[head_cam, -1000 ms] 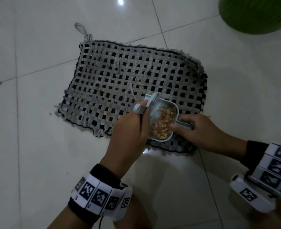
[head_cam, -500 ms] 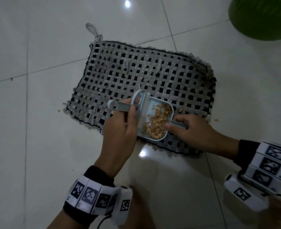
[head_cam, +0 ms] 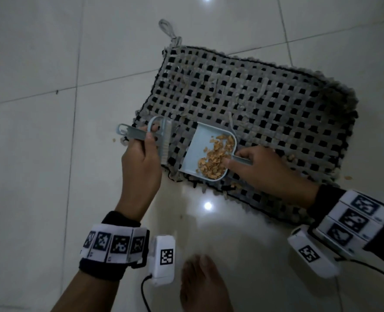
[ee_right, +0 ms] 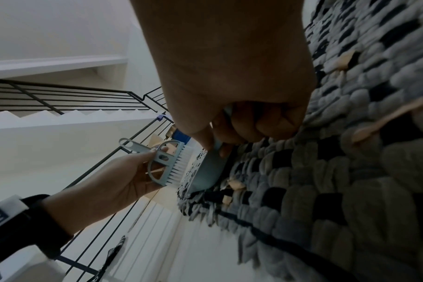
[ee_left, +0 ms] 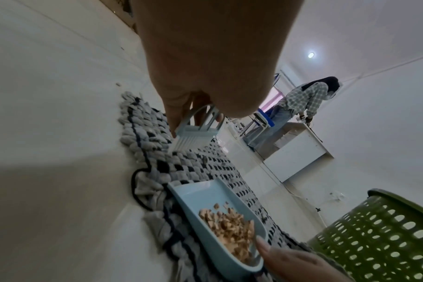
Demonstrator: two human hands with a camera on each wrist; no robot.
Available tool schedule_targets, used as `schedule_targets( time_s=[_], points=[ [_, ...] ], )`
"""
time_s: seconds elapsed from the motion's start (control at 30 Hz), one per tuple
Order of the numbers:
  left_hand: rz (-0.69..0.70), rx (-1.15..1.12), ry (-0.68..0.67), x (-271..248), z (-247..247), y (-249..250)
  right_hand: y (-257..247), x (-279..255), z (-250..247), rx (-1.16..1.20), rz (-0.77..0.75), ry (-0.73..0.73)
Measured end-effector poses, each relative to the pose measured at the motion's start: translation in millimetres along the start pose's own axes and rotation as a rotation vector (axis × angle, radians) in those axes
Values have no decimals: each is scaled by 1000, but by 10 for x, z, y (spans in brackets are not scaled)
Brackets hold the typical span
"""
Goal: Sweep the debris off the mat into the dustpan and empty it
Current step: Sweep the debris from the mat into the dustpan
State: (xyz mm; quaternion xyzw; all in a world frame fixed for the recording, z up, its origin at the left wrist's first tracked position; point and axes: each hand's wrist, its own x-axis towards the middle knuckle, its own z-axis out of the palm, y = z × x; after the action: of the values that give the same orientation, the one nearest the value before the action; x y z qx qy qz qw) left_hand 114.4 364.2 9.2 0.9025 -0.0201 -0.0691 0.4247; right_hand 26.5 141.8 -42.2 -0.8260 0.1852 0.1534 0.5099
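A grey and black woven mat point(head_cam: 265, 102) lies on the white tiled floor. A pale blue dustpan point(head_cam: 197, 145) sits on its near edge, holding a heap of tan debris point(head_cam: 216, 156). My right hand point(head_cam: 254, 167) pinches the dustpan's handle point(head_cam: 243, 160). My left hand point(head_cam: 141, 161) grips a small grey-blue brush point(head_cam: 159, 140) at the mat's left edge, a short gap left of the dustpan's open mouth. The brush point(ee_right: 167, 164) shows white bristles that face the dustpan point(ee_right: 208, 171). Loose crumbs point(head_cam: 291, 156) lie on the mat to the right of my hand.
A green perforated basket point(ee_left: 384, 234) stands to the right of the mat. A crumb point(head_cam: 114, 139) lies on the floor left of the mat, another crumb point(head_cam: 348, 177) to its right. My bare foot point(head_cam: 203, 287) is on the tiles near the bottom. A person point(ee_left: 302, 101) stands far off by a white cabinet point(ee_left: 299, 150).
My left hand has drawn the brush leftward, out of the dustpan's mouth to the mat's left edge. The dustpan stays put in my right hand.
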Motion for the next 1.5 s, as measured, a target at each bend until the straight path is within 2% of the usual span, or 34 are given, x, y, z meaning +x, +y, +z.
schedule_targets(
  time_s=[0.13, 0.33, 0.57, 0.73, 0.8, 1.07, 1.23, 1.3, 1.37, 1.5],
  points=[
    [73, 159, -35, 31, 120, -64, 17, 6, -45, -33, 12, -9],
    [92, 158, -114, -149, 290, -42, 24, 21, -166, -91, 13, -52],
    [145, 119, -287, -422, 412, 107, 41, 8, -194, -118, 17, -68],
    [96, 191, -113, -299, 313, 122, 70, -9, -234, -136, 22, -60],
    [75, 207, -87, -247, 298, 103, 79, -9, -234, -141, 22, -59],
    [172, 153, -285, -515, 472, 218, 107, -34, -236, -148, 4, -48],
    [130, 195, -101, -308, 304, 185, 138, -59, -265, -145, 20, -54],
    [97, 206, -69, -234, 272, 144, 150, -66, -280, -153, 19, -54],
    [84, 218, -80, -215, 313, 120, 156, -75, -291, -164, 20, -52],
    [135, 184, -201, -355, 475, 228, 191, -92, -310, -162, 6, -48]
  ],
)
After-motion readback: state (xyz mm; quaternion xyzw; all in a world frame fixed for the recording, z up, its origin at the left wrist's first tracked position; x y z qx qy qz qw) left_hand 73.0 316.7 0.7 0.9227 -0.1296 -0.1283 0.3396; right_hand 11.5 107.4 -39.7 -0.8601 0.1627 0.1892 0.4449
